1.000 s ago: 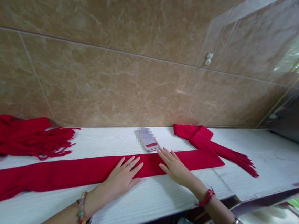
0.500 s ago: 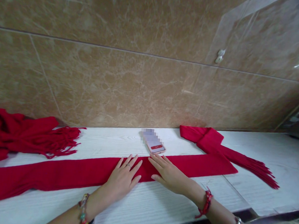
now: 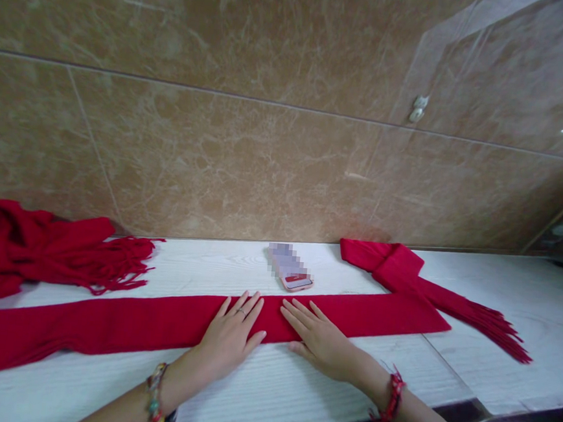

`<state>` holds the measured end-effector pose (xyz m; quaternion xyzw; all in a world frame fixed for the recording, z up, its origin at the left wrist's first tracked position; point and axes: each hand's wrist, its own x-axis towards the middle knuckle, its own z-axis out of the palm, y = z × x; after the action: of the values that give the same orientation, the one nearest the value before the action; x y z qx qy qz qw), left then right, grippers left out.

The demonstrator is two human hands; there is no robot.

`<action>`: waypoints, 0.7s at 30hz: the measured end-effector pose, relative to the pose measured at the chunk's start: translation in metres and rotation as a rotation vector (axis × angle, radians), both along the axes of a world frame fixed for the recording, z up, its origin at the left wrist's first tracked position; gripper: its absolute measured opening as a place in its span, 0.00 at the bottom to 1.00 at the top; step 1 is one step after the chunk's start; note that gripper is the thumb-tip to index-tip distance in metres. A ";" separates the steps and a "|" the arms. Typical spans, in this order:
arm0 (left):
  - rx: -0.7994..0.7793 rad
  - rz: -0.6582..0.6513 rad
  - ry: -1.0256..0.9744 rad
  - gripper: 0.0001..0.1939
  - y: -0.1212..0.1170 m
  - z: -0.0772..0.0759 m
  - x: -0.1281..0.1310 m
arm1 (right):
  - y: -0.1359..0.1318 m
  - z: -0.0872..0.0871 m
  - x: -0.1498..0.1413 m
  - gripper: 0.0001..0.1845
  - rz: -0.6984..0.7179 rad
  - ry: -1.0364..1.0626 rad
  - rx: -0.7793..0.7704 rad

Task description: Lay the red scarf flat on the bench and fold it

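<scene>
A long red scarf (image 3: 155, 323), folded into a flat strip, runs across the white tabletop from the left edge to the right. My left hand (image 3: 234, 331) lies flat on it near the middle, fingers spread, a ring on one finger. Just to the right, my right hand (image 3: 320, 341) rests palm down on the same strip, fingers stretched out. Neither hand grips the cloth. At the right the scarf folds back on itself, and its fringed end (image 3: 501, 326) points to the lower right. More bunched red cloth (image 3: 54, 251) with fringe lies at the left.
A phone (image 3: 290, 267) in a pink case lies behind the scarf, its screen partly blurred. A brown marbled tile wall (image 3: 246, 163) closes off the back of the white table (image 3: 247, 397). A small white figure (image 3: 419, 109) is fixed to the wall.
My right hand has shifted slightly right and down on the scarf. My left hand stays in nearly the same place. The whole view has moved a little.
</scene>
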<state>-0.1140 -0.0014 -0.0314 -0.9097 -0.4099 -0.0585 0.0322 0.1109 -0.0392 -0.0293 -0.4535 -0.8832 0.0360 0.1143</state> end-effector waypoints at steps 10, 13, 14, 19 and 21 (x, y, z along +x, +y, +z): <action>-0.033 0.052 0.008 0.29 -0.004 0.006 0.002 | 0.002 0.002 -0.002 0.30 -0.092 0.008 0.065; -0.037 0.048 -0.002 0.29 -0.004 0.007 0.002 | 0.005 0.003 -0.019 0.31 -0.032 -0.003 0.041; -0.035 0.042 -0.004 0.29 -0.004 0.008 0.002 | 0.005 0.002 -0.020 0.31 -0.025 -0.009 0.034; 0.002 0.018 0.025 0.28 -0.002 0.007 0.000 | 0.003 -0.001 0.012 0.30 -0.091 -0.072 -0.005; 0.005 0.026 0.046 0.29 -0.001 0.004 -0.002 | 0.001 -0.002 0.036 0.30 -0.162 -0.092 -0.027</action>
<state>-0.1161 -0.0025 -0.0272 -0.9053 -0.4207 -0.0383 0.0444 0.1470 -0.0385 -0.0313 -0.5261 -0.8473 0.0174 0.0700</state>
